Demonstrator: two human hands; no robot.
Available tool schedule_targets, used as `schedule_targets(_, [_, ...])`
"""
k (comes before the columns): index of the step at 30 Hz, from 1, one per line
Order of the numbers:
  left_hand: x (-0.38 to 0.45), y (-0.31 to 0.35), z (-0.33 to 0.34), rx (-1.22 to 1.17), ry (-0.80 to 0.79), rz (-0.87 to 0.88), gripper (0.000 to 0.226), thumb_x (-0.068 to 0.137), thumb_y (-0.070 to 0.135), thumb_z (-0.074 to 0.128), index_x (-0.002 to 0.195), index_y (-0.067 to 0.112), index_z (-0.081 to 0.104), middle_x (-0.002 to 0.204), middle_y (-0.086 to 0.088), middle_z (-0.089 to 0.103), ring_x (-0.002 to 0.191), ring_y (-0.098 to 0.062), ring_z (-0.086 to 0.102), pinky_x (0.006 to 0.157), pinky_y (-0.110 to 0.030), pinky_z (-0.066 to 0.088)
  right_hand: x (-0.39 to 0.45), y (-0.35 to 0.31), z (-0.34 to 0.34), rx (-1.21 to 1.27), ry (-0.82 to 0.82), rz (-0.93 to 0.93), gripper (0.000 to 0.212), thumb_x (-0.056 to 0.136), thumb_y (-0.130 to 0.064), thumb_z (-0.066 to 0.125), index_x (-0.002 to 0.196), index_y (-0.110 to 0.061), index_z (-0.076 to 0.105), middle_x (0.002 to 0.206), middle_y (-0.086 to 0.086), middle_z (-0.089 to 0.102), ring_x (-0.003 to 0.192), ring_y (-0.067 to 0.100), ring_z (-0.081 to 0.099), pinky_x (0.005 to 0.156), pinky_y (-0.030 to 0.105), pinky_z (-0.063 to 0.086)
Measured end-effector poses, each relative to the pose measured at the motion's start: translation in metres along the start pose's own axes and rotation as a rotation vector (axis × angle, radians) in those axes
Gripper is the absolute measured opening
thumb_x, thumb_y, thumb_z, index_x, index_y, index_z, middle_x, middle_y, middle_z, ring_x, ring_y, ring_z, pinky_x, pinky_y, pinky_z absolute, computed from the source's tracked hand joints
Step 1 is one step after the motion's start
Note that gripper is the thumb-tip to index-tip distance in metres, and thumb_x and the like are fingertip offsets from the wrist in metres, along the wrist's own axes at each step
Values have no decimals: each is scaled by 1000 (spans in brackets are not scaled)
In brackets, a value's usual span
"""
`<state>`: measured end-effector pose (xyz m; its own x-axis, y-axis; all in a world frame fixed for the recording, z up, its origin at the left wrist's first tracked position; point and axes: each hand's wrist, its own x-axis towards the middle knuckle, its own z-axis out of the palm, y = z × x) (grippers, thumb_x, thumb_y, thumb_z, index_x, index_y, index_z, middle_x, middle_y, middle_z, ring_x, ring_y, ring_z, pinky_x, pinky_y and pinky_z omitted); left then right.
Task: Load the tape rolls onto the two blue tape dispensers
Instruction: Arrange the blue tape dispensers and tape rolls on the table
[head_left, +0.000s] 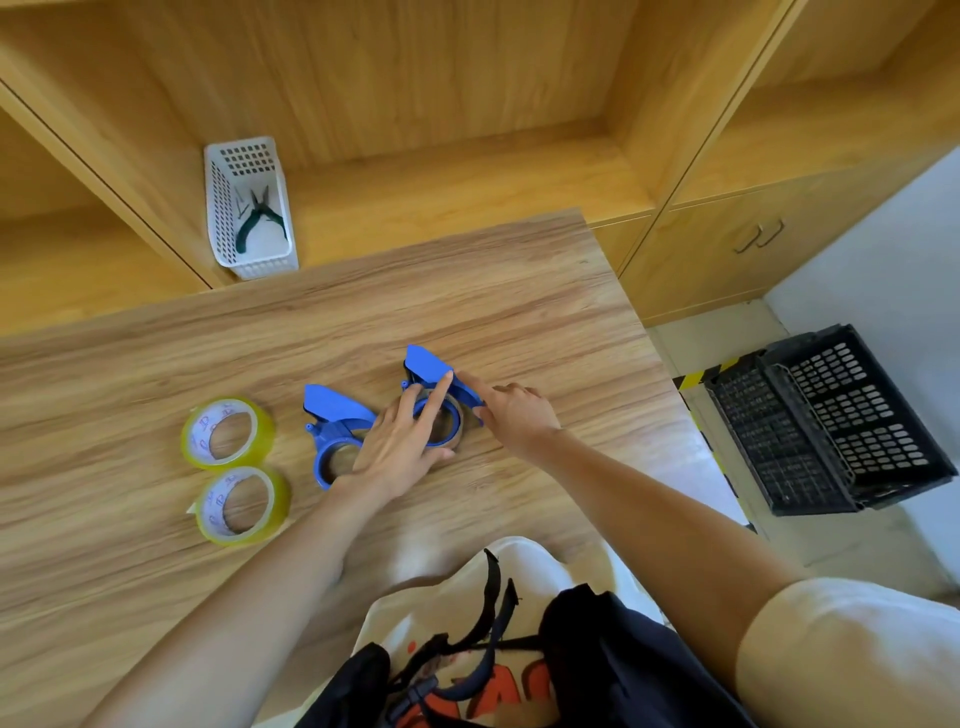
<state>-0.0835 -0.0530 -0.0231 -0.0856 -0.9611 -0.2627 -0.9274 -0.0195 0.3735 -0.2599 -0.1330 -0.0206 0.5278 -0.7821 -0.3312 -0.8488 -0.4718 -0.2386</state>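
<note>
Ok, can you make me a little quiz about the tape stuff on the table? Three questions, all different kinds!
1. How many yellow tape rolls lie loose on the table?
2. True or false: the pliers lie on the table.
3. Which dispenser are both hands on? A) the left dispenser B) the right dispenser

Key
1. Two: the far roll and the near roll.
2. False. They lie in the white basket.
3. B. The left hand and the right hand are both on it.
</note>
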Motion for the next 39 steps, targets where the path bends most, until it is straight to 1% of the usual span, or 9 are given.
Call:
schedule_targets(5, [-11,4,-11,-34,148,12,92,84,55,61,155,32,5,150,-6,26,126,-27,43,102,-41,38,2,-6,-11,28,-21,9,53,101,-32,36,151,-32,19,133,8,56,127,32,48,102,43,38])
schedule_targets(9, [-31,1,-20,-69,247,0,89,80,57,64,153,32,17,145,-3,33,121,-24,46,104,-39,38,0,-21,-14,66,146,-39,45,97,-25,44,142,-23,39,140,1,47,135,24,38,101,42,38])
schedule_targets(12, [-58,-10,-19,-37,293,-33,88,77,59,65,150,31,25,140,-3,37,121,-23,47,104,-40,40,-4,-42,-8,83,218,-144,33,95,-18,46,127,-19,50,132,1,52,130,23,42,97,40,40])
schedule_targets(18, [-122,-37,-6,-59,306,-168,83,70,55,69,141,26,39,131,-5,42,117,-25,50,96,-39,46,-17,-89,11,103,140,-331,19,91,-13,48,109,-12,55,116,7,60,118,29,50,87,43,43])
schedule_targets(21, [-151,-50,2,-84,291,-274,84,66,54,70,140,29,39,132,-4,43,122,-25,49,97,-40,47,-22,-102,20,139,92,-373,14,88,-9,47,99,-14,54,109,6,60,112,29,52,85,42,45])
schedule_targets(25, [-179,-60,8,-95,260,-377,85,65,53,70,140,30,39,129,-4,41,123,-25,48,93,-41,50,-24,-112,23,69,28,-389,13,95,-11,41,104,-12,50,108,8,58,110,28,49,83,40,42])
schedule_targets(29, [-195,-63,12,-69,230,-394,82,71,61,65,142,35,33,134,-2,37,122,-24,47,94,-40,47,-22,-120,24,12,-6,-385,12,95,-11,39,103,-15,47,107,6,58,106,29,50,78,41,43])
schedule_targets(35, [-201,-65,13,-73,212,-414,85,75,54,68,148,36,27,141,-2,33,127,-24,45,100,-40,42,-21,-124,27,-6,-45,-379,10,95,-12,39,100,-17,46,104,4,58,99,28,52,69,37,40])
schedule_targets(39, [-206,-69,14,-70,213,-398,85,74,61,63,147,39,26,139,0,34,124,-20,47,98,-37,43,-21,-122,24,-10,-54,-393,11,94,-11,38,100,-17,46,104,2,58,96,26,50,71,38,42])
